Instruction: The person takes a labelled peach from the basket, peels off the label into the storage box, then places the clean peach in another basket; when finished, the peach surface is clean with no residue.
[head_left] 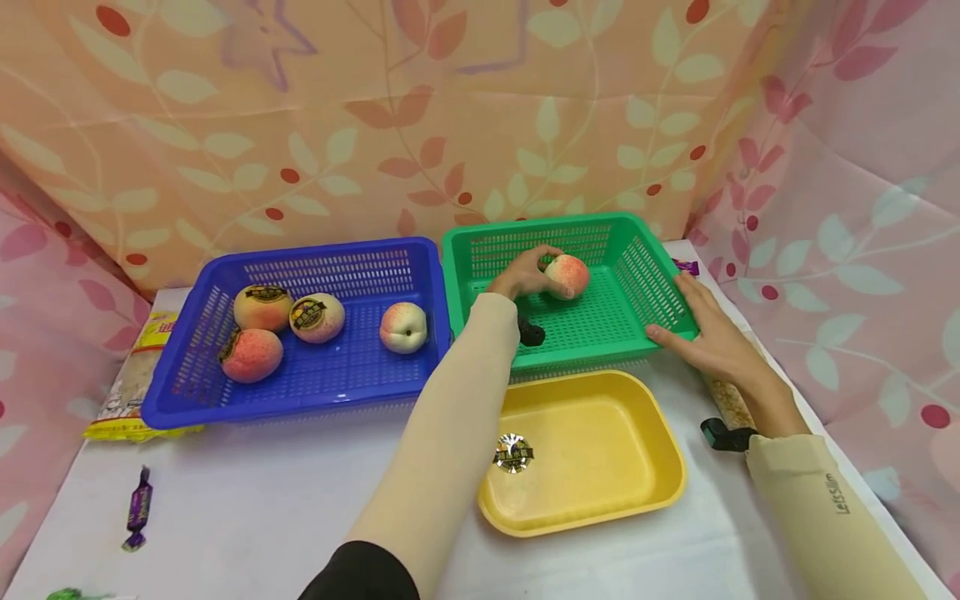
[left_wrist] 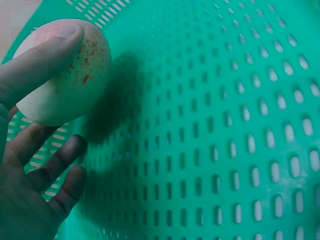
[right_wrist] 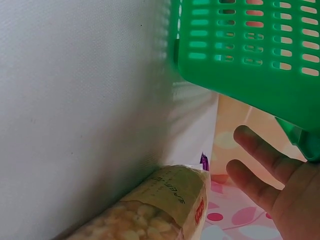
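Observation:
Inside the green basket [head_left: 573,312], my left hand [head_left: 527,273] holds a pink-and-cream peach [head_left: 572,277]. The left wrist view shows the thumb [left_wrist: 47,57] across the peach [left_wrist: 92,75] and other fingers below it, over the slotted basket floor. My right hand [head_left: 716,333] rests at the green basket's right rim, thumb near the front corner and fingers extended along the outside. From the right wrist, two straight fingers [right_wrist: 262,152] show beneath the basket's edge, beside a bag of pale nuts or beans [right_wrist: 150,210].
A blue basket [head_left: 315,408] on the left holds several peach-like fruits [head_left: 403,327], some with black stickers. In front of the green basket lies a yellow tray [head_left: 585,442] with a round sticker. A yellow food packet [head_left: 138,375] and purple-wrapped candy [head_left: 138,508] are at left.

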